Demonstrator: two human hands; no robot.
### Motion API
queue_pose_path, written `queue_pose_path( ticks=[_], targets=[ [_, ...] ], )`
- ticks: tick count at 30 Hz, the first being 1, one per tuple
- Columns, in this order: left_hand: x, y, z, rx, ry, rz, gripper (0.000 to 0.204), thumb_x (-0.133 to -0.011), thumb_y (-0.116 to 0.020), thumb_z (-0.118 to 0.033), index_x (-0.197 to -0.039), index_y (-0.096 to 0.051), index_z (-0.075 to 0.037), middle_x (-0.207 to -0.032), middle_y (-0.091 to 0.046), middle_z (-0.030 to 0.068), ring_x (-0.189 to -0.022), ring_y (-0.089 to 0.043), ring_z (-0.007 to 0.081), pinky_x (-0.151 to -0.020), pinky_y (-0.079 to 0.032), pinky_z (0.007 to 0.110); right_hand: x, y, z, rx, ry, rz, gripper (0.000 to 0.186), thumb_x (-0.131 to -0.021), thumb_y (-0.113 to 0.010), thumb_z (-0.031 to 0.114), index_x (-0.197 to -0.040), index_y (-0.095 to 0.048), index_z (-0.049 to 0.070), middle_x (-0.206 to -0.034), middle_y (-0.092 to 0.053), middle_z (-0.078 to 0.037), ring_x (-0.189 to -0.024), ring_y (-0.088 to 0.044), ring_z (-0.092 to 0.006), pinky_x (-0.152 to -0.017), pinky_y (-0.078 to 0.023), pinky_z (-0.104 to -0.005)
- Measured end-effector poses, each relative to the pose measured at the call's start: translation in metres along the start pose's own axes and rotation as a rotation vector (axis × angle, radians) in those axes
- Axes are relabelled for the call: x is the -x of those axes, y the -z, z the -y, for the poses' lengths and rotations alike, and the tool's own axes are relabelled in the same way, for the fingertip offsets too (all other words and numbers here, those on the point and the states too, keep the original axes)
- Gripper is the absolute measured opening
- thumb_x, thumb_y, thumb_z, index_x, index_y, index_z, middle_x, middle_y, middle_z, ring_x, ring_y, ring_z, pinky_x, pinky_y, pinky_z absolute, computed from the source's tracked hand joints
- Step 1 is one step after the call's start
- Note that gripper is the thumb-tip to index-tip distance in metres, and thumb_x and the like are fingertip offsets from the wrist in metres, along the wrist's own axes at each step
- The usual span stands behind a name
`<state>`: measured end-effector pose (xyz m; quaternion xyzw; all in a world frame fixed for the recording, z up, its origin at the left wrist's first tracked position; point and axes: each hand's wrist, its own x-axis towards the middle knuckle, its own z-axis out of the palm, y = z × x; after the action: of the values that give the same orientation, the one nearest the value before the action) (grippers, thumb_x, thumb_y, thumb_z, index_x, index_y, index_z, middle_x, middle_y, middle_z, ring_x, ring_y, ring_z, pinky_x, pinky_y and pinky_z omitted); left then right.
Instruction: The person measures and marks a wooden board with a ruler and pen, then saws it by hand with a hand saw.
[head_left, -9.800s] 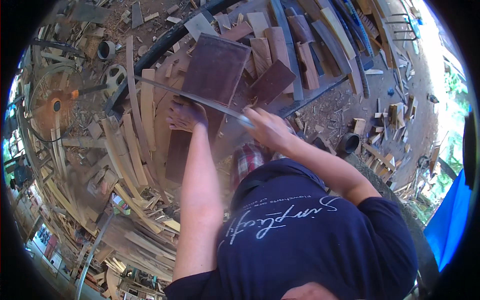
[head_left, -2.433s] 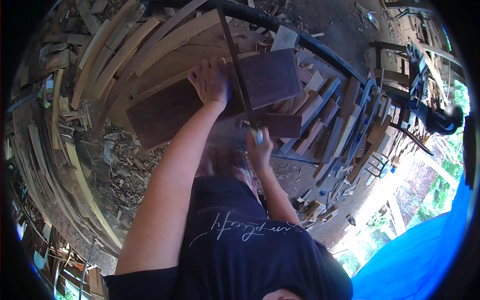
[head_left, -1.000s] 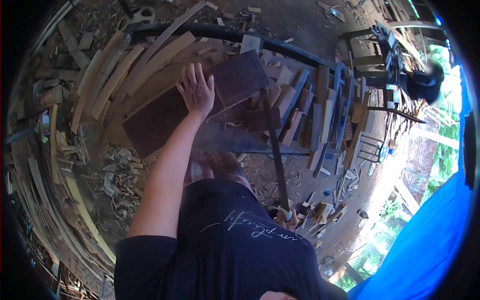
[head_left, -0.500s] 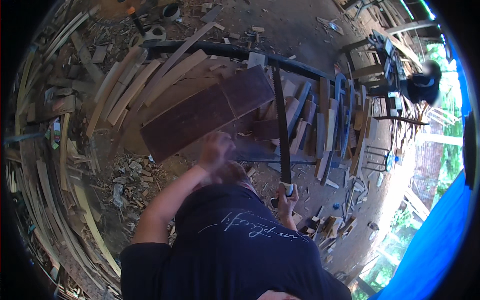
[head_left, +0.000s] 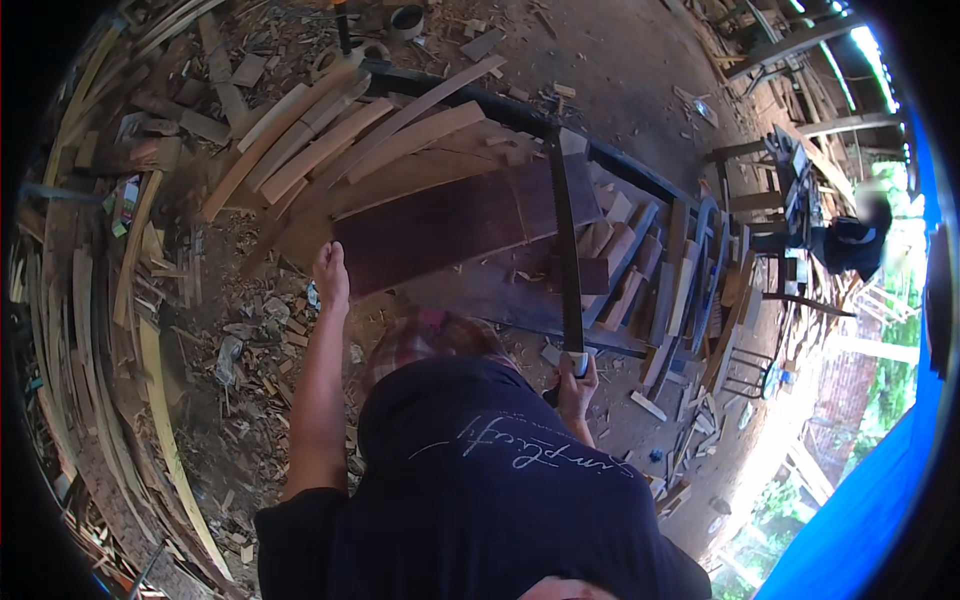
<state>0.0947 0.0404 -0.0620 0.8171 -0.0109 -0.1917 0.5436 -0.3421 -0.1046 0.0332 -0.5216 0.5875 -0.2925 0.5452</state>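
Observation:
A dark reddish-brown wooden board (head_left: pixel 455 225) lies across a pile of pale planks. My left hand (head_left: pixel 331 275) rests on its near left end, fingers flat against the wood. My right hand (head_left: pixel 577 378) is closed around the handle of a long hand saw (head_left: pixel 563 235). The saw's blade runs away from me and crosses the board's right end near a black bar. My dark shirt hides both upper arms.
Pale curved planks (head_left: pixel 330 140) are stacked beyond the board. Short offcuts (head_left: pixel 625 275) and dark frames lie to the right. Wood scraps and shavings (head_left: pixel 240 340) cover the dirt at left. A seated person (head_left: pixel 850 240) is far right beside a blue tarp (head_left: pixel 860 510).
My left hand has slid from the middle of the board to its near left end. The saw stays upright in my right hand, its blade now across the board's right end.

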Motion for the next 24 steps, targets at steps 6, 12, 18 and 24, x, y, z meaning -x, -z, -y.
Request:
queue_pose_path(
  ticks=[6, 12, 18, 24],
  targets=[
    [-0.012, 0.021, 0.011, 0.315, 0.192, 0.115, 0.038, -0.102, -0.051, -0.032, -0.125, -0.060, -0.003, -0.113, -0.066, 0.0080, -0.101, -0.062, 0.0142, -0.087, -0.048, 0.031, -0.005, -0.019, 0.011, 0.017, 0.026, 0.044, 0.017, -0.092, -0.069, 0.018, -0.095, -0.057, 0.006, -0.068, -0.057, 0.001, -0.052, -0.051, -0.0048, -0.046, -0.041, -0.0204],
    [0.010, 0.034, -0.012, 0.337, 0.313, 0.283, 0.033, -0.101, -0.051, -0.034, -0.119, -0.063, -0.008, -0.102, -0.068, 0.0022, -0.088, -0.062, 0.0107, -0.078, -0.047, 0.028, -0.007, -0.020, -0.001, -0.014, 0.010, 0.054, 0.017, -0.092, -0.069, 0.018, -0.093, -0.057, 0.007, -0.067, -0.056, 0.001, -0.051, -0.051, -0.0048, -0.045, -0.041, -0.0206],
    [0.012, 0.030, -0.043, 0.285, 0.294, 0.154, 0.036, -0.101, -0.052, -0.036, -0.111, -0.064, -0.003, -0.097, -0.065, 0.0018, -0.087, -0.057, 0.0100, -0.077, -0.043, 0.029, -0.008, -0.023, 0.006, -0.025, -0.018, 0.071, 0.017, -0.093, -0.069, 0.019, -0.094, -0.057, 0.007, -0.066, -0.056, 0.001, -0.051, -0.051, -0.0052, -0.045, -0.041, -0.0207],
    [0.011, 0.023, -0.002, 0.172, 0.144, 0.185, 0.050, -0.101, -0.049, -0.041, -0.120, -0.060, 0.004, -0.115, -0.063, 0.0113, -0.107, -0.058, 0.0216, -0.093, -0.043, 0.034, -0.011, -0.022, 0.008, 0.048, -0.072, 0.093, 0.018, -0.093, -0.068, 0.021, -0.096, -0.057, 0.007, -0.066, -0.057, 0.001, -0.050, -0.052, -0.0058, -0.046, -0.042, -0.0213]
  ],
)
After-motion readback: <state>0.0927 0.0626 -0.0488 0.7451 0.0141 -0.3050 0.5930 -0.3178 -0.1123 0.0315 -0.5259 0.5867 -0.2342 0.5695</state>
